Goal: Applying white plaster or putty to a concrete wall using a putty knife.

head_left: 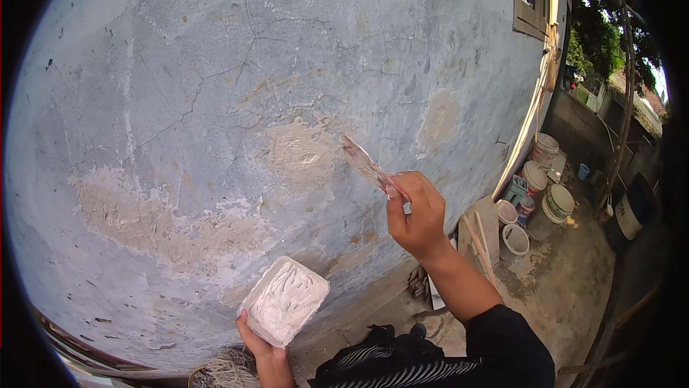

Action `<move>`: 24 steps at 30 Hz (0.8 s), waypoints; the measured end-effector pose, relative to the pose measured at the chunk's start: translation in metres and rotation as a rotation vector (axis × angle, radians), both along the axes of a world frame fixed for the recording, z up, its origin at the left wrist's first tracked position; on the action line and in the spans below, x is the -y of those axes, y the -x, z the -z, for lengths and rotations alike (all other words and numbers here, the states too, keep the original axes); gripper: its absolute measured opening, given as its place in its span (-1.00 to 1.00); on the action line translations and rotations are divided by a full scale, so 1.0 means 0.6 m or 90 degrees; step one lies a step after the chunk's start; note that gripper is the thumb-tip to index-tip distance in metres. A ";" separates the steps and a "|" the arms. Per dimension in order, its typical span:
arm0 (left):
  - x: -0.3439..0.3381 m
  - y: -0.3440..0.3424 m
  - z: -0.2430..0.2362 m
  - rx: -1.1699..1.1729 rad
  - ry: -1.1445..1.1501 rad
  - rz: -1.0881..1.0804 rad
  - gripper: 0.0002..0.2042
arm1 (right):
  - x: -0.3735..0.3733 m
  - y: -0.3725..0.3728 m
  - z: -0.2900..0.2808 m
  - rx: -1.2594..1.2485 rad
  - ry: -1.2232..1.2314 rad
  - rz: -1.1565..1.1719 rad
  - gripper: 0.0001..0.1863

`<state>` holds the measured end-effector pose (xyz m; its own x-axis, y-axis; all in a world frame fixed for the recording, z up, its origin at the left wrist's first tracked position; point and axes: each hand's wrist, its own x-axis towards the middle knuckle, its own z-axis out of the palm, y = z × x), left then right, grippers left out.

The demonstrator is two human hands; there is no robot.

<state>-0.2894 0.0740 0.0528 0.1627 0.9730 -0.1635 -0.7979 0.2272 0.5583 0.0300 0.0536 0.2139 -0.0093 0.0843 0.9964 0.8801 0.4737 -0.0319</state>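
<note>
This looks like an outdoor yard alongside a house: in front of the right hand (pixel 418 214) rises a weathered, cracked blue-grey wall (pixel 179 44), with a wooden-framed window (pixel 529 24) above and to the hand's right. Well off to the right of the hand, used buckets (pixel 558 203) stand on a stained concrete floor (pixel 567 280), and beyond them, higher up, show green trees (pixel 597 40) and a tiled roof (pixel 641 99) in daylight.
</note>
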 end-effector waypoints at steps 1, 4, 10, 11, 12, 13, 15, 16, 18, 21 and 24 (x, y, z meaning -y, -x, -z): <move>0.004 -0.003 0.001 0.000 -0.001 0.005 -0.34 | -0.001 -0.004 0.001 0.008 0.016 0.008 -0.75; -0.002 -0.001 -0.001 0.001 -0.002 -0.004 -0.34 | 0.010 0.005 -0.003 -0.035 0.005 -0.017 -0.75; 0.001 -0.004 -0.002 -0.001 -0.021 0.007 -0.34 | 0.013 0.000 -0.003 -0.070 0.082 -0.014 -0.76; 0.006 -0.006 -0.007 0.003 -0.011 0.007 -0.34 | 0.014 -0.004 -0.004 -0.070 0.083 -0.013 -0.76; 0.010 -0.008 -0.009 0.007 -0.002 0.006 -0.35 | 0.011 -0.008 -0.003 -0.040 0.059 -0.013 -0.77; 0.009 -0.010 -0.006 0.008 -0.001 0.007 -0.35 | 0.007 -0.012 -0.001 -0.011 0.035 -0.012 -0.78; 0.000 -0.008 -0.002 0.027 -0.001 0.008 -0.35 | -0.001 -0.009 0.005 -0.050 0.080 -0.042 -0.78; 0.001 -0.005 -0.001 0.026 -0.002 0.007 -0.35 | 0.008 -0.006 0.005 -0.076 0.063 -0.047 -0.79; 0.010 -0.012 -0.008 0.019 -0.002 -0.002 -0.34 | 0.013 -0.011 0.008 -0.101 0.018 -0.069 -0.83; 0.003 -0.010 -0.006 0.036 -0.005 0.032 -0.33 | -0.007 -0.018 0.015 -0.078 0.088 -0.022 -0.85; 0.009 -0.012 0.002 0.022 -0.002 0.007 -0.34 | 0.008 -0.020 0.008 -0.106 0.038 -0.035 -0.87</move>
